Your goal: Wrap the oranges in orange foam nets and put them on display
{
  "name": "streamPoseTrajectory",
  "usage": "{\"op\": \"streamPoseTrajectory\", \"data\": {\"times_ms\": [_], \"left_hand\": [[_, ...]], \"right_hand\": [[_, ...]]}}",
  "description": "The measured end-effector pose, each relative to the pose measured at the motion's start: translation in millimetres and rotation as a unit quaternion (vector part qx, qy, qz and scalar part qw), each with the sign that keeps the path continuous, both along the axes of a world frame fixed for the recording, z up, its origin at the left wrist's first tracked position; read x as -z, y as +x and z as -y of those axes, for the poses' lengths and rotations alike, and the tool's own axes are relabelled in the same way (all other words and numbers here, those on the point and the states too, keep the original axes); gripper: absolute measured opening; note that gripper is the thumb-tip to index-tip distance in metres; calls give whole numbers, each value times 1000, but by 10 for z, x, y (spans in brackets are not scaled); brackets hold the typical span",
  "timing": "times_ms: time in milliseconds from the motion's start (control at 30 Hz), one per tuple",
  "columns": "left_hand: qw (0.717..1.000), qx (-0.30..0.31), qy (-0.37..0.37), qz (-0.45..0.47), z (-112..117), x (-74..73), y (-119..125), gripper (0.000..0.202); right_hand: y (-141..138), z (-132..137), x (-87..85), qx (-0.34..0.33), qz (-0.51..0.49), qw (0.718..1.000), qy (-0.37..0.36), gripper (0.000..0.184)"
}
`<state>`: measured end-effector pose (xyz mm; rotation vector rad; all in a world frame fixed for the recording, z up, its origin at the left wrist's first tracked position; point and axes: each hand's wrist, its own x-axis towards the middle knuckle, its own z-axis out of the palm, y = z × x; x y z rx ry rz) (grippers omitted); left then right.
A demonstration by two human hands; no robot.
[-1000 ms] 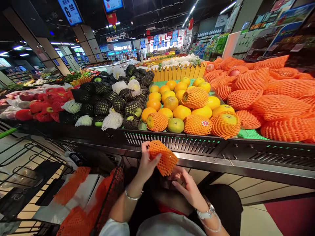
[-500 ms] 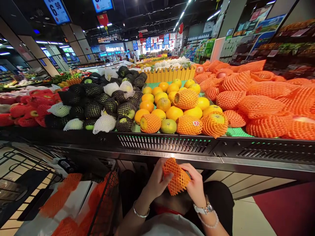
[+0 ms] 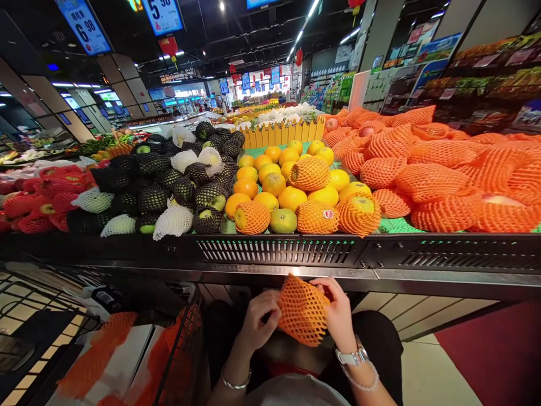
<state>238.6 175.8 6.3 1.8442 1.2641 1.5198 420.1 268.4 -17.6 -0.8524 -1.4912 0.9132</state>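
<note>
Grip: left hand (image 3: 257,324), right hand (image 3: 338,317) clasp foam net (image 3: 302,311), just under counter edge (image 3: 401,275)

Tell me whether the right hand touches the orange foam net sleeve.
Touching. The head view shows the right hand wrapping its fingers over the orange foam net sleeve; the left hand grips the other side.

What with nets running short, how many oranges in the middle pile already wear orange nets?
4 netted oranges: one on top, three along the front, left, middle and right. Others may be hidden behind.
</note>
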Motion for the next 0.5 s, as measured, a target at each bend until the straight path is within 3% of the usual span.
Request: {"op": "streamPoseTrajectory", "data": {"times_ms": [133,200,267,367,433,500], "left_hand": [[982,78,-159,61,-26,30,-5,38],[973,89,-194,91,-43,84,20,29],[968,67,-206,129,-55,176,37,25],[948,6,-220,230,-67,356,-5,52],[933,-25,-220,283,-72,464,-90,65],[932,-41,-210,292,-68,543,-203,68]], "right_hand": [[-17,58,-20,-40,-32,999,-14,13],[-23,88,-44,-90,-27,995,-40,12],[14,97,-93,-160,-12,985,-68,20],[202,11,-248,-228,-20,971,-69,32],[400,-157,-428,-158,-69,985,-17,23],[611,-437,-676,0,-150,986,72,13]]}}
